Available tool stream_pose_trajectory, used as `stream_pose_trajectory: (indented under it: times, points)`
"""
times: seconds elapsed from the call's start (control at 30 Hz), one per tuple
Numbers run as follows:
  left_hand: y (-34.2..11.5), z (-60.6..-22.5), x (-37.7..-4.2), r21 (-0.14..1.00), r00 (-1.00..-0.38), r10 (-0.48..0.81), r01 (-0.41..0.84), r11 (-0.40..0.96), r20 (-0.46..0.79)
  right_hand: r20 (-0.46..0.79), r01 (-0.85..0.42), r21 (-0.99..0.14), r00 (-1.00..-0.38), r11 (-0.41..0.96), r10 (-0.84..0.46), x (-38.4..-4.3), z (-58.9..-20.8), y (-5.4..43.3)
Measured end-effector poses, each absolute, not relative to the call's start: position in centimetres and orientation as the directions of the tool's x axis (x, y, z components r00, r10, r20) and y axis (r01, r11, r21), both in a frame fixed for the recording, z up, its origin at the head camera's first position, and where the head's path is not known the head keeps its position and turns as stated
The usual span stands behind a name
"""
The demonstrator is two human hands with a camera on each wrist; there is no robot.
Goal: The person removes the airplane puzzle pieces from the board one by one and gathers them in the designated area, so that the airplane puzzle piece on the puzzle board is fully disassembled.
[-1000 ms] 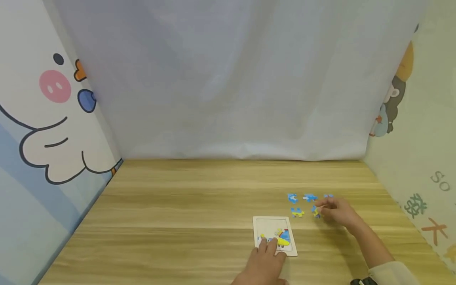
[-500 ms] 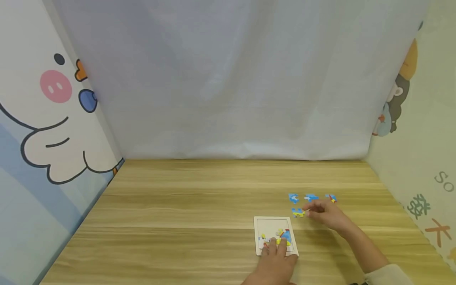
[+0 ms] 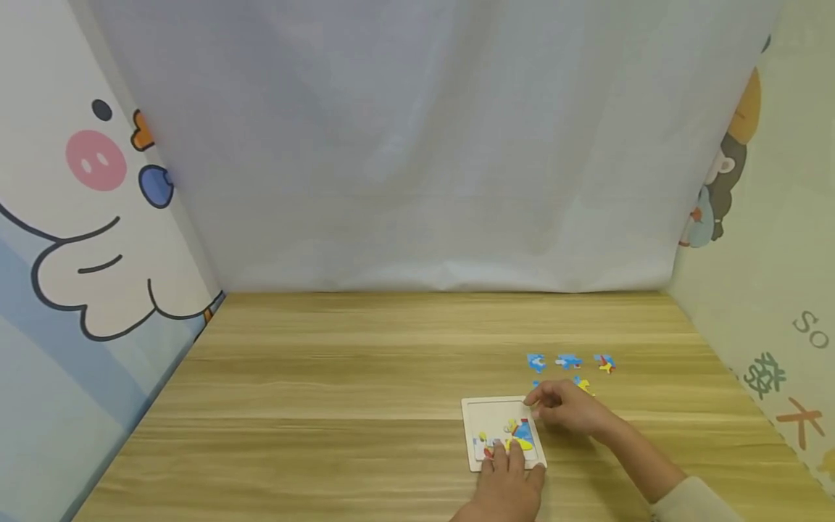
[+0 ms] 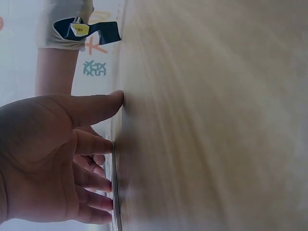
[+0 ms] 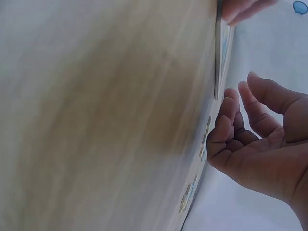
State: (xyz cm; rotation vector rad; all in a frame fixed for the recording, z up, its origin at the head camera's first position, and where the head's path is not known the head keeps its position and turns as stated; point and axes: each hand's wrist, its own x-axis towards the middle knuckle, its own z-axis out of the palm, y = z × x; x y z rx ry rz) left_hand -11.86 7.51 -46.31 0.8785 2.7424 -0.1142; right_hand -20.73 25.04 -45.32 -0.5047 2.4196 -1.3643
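A square jigsaw puzzle board (image 3: 481,413) with a pale frame lies on the table, its lower part filled with colourful pieces. My left hand (image 3: 505,489) rests fingertips on its lower edge, fingers extended in the left wrist view, thumb (image 4: 98,108) apart from them. My right hand (image 3: 574,409) is at the board's upper right corner, thumb and index fingertip close together. In the right wrist view its other fingers (image 5: 224,127) are curled. I cannot tell whether a small piece is between its fingertips.
Loose puzzle pieces lie beyond the board: a blue-and-white one (image 3: 536,362), a blue one (image 3: 569,361), a red-and-yellow one (image 3: 605,364) and a yellow one (image 3: 584,385). Another is mostly hidden behind my right hand. A pale sheet (image 3: 417,181) hangs behind the wooden table (image 3: 293,406).
My right hand has moved left and nearer, from over the loose pieces to the board's corner, uncovering the red-and-yellow and yellow pieces. My left hand has shifted slightly right on the board.
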Motion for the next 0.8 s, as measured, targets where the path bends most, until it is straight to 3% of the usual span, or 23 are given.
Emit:
stream_pose_trajectory:
  times: [0.27, 0.8]
  points:
    - [7.2, -46.3, -11.8, 0.001, -0.791, 0.576, 0.588, 0.809, -0.204, -0.093, -0.195, -0.824, -0.880, 0.532, -0.466, -20.5, -45.6, 24.0]
    - [6.7, -46.0, -11.8, 0.003, -0.774, 0.585, 0.602, 0.798, -0.241, -0.105, -0.188, -0.778, -0.901, 0.600, -0.420, -19.7, -46.1, 23.3]
